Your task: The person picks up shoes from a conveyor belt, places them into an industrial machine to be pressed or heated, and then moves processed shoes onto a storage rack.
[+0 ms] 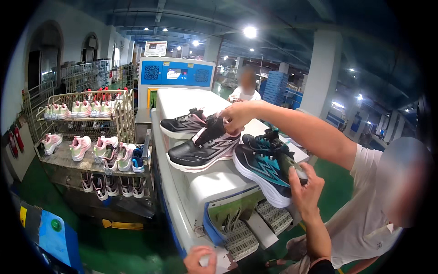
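Note:
My right hand (303, 187) grips the heel of a black-and-teal sneaker (262, 166) that lies on the right side of the white machine top (200, 187). My left hand (199, 259) shows only partly at the bottom edge, resting on the machine's front end; its fingers are hard to make out. A co-worker in a white T-shirt (360, 214) stands at my right and reaches an arm across, with a hand (237, 116) holding a black-and-pink sneaker (203, 148) by its collar. A second black-and-pink sneaker (182, 125) lies behind it.
A wire rack (86, 160) at the left holds several pink, white and dark sneakers on its shelves. A blue machine cabinet (175, 73) stands at the far end. Another person (246, 89) stands behind it. Grey belt sections (273, 217) jut out below. The floor is green (114, 246).

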Tool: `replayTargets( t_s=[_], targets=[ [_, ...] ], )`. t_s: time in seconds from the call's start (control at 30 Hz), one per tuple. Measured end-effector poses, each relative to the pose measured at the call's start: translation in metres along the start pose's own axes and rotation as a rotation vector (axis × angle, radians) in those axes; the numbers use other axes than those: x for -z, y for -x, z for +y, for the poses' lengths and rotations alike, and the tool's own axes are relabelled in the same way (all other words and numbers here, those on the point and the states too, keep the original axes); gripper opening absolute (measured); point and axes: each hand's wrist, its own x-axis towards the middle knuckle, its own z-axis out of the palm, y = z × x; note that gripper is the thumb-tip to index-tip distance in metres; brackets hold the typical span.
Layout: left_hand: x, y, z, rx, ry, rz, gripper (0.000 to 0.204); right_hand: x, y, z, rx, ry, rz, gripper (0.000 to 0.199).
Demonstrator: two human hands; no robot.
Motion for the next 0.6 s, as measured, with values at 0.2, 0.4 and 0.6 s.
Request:
replayTargets(
  t_s=[0.2, 0.4, 0.6],
  targets=[
    [0.009, -0.132, -0.012, -0.293, -0.284, -0.046, 0.063, 0.000, -0.002, 0.028, 0.047, 0.070, 0.045, 0.022],
    [-0.021, -0.292, -0.020, -0.085, -0.793, -0.297, 0.086, -0.040, -0.026, 0.048, 0.126, 0.238, 0.112, 0.024],
    [-0.034, -0.324, -0.066, 0.076, -0.336, -0.717, 0.067, -0.059, -0.048, 0.082, 0.076, 0.238, 0.045, 0.033]
  ],
)
